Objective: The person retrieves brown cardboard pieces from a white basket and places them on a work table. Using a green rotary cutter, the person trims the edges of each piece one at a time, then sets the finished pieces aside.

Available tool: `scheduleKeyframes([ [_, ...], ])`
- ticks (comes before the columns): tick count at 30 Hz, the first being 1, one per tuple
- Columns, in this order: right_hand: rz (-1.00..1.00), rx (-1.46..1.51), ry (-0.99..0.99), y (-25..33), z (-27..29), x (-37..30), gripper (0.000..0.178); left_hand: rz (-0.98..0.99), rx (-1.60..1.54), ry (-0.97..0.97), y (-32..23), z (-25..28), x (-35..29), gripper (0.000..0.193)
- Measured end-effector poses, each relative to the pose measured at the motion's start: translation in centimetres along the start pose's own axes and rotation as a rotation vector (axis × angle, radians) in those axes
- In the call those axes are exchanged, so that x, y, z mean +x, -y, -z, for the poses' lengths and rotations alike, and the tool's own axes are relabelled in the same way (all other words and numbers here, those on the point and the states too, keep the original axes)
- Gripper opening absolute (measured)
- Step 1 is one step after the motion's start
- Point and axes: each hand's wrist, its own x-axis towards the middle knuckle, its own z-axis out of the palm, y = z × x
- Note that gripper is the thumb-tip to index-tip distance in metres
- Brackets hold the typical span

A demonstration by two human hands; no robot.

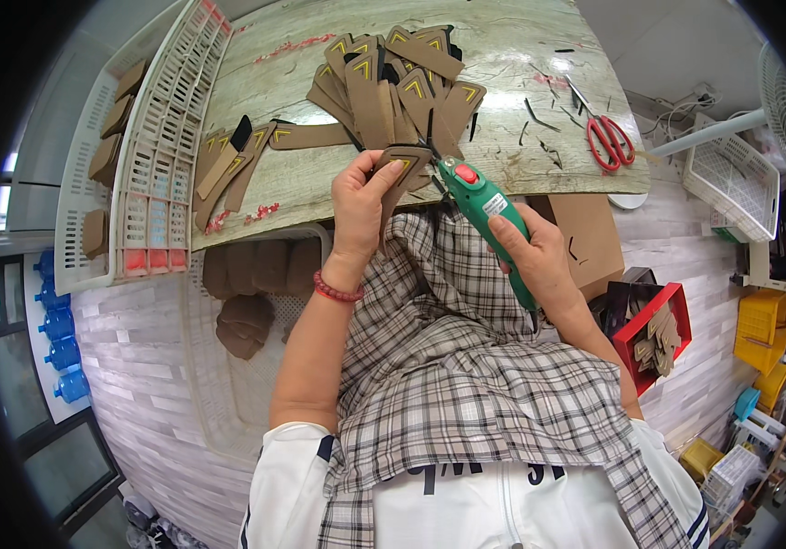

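Observation:
A brown strap piece (pixel 399 174) with a yellow chevron is pinched in my left hand (pixel 363 203), close to the table's front edge. My right hand (pixel 534 249) grips a green handheld electric cutter (pixel 484 215) with a red button. The cutter's tip is beside the piece's upper right corner; whether they touch I cannot tell. Just beyond lies a heap of similar brown pieces (pixel 365 87) with yellow chevrons and dark ends. A smaller group of such pieces (pixel 239 174) rests to the left.
Red-handled scissors (pixel 609 144) and black scraps (pixel 539 114) lie on the table's right side. A white plastic crate (pixel 160 146) stands at its left edge. Below are a white basket (pixel 228 403) with brown bundles and a red box (pixel 681 316) of pieces.

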Motion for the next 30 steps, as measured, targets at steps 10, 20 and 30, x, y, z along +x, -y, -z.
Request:
scheduleKeyframes([
  [10, -0.046, -0.064, 0.100, 0.1, 0.1, -0.1, 0.036, 0.042, 0.264, 0.135, -2.4, 3.3, 1.1, 0.011],
  [20, -0.046, -0.092, 0.155, 0.0, -0.2, 0.0, 0.038, 0.045, 0.465, 0.266, -4.1, 4.8, 1.8, 0.009],
  [30, -0.039, -0.096, 0.161, -0.5, -0.6, 0.3, 0.038, 0.153, 0.568, 0.326, -4.8, 4.0, 1.6, 0.009],
])
